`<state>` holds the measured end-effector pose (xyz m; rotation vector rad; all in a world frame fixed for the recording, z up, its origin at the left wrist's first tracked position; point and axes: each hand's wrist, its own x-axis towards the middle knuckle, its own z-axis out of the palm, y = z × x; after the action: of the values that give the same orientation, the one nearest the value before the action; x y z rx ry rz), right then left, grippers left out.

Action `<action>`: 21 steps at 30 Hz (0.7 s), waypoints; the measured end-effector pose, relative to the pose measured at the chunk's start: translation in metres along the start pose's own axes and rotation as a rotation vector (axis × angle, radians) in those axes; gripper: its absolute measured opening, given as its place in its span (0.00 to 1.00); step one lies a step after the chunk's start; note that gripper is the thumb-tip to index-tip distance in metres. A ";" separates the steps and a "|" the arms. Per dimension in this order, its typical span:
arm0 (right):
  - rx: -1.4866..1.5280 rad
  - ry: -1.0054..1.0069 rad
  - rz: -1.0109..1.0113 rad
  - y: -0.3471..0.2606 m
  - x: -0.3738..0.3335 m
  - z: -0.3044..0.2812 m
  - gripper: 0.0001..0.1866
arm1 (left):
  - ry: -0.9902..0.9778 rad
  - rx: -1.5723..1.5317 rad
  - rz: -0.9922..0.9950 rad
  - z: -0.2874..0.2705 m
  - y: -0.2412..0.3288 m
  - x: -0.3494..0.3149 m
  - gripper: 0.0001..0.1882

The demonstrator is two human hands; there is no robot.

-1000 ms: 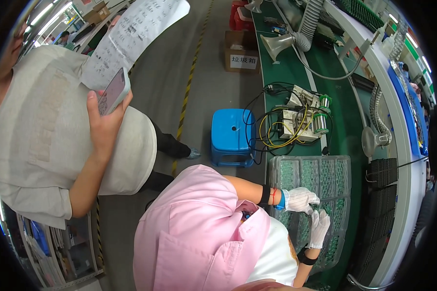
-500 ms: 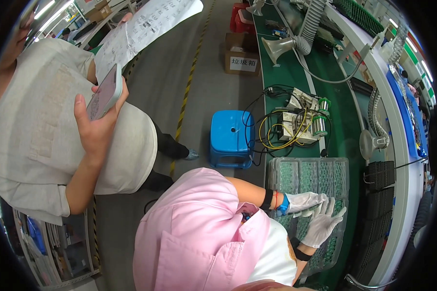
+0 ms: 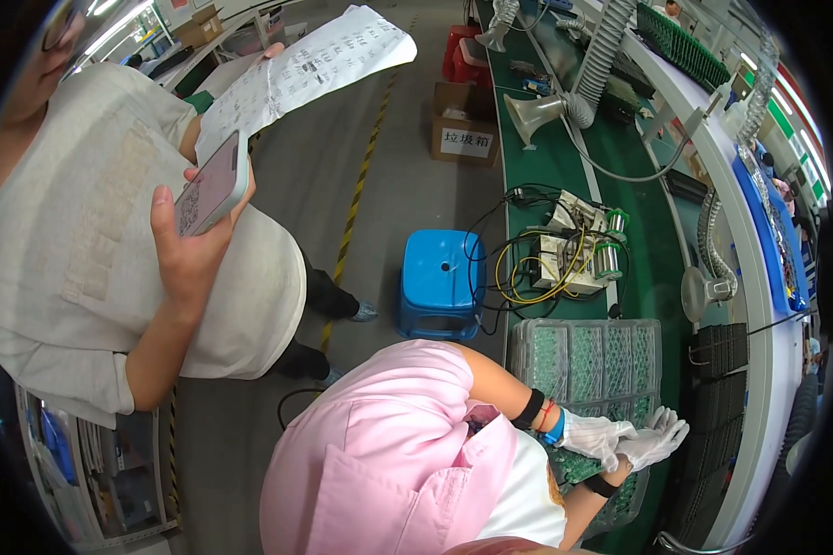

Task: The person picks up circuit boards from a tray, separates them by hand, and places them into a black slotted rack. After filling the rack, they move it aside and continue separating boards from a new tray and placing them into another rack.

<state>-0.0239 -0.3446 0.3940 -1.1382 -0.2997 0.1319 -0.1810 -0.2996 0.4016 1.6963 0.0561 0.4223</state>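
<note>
My left hand, in a white glove with a blue band at its wrist, reaches across to my right hand. Its fingers are closed at the cuff of the white glove on my right hand; the exact grip is partly hidden. The right hand's fingers stretch out to the right, holding nothing. Both hands are above clear plastic trays divided into compartments, with many small green pieces inside. Black bands circle both my forearms.
Beyond the trays, white devices with green-ended spools and tangled cables stand on the green bench. A blue stool and a cardboard box are left of it. Another person holds a phone and paper. Black racks stand right.
Both hands have shifted right and slightly down. My left hand has moved from the right hand's fingers to its glove cuff. The other person's paper and phone have shifted slightly right.
</note>
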 end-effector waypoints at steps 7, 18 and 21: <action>-0.116 -0.120 0.017 0.016 0.006 -0.007 0.27 | 0.082 0.220 0.081 0.001 -0.019 0.013 0.19; -0.015 -0.485 0.228 0.015 -0.001 -0.006 0.30 | -0.188 0.162 0.452 0.018 -0.052 0.021 0.09; 0.053 -0.493 0.276 0.008 -0.022 0.006 0.31 | -0.194 0.109 0.431 0.023 -0.060 0.016 0.09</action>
<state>-0.0462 -0.3421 0.3850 -1.0795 -0.5701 0.6656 -0.1471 -0.3060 0.3450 1.8498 -0.4423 0.5780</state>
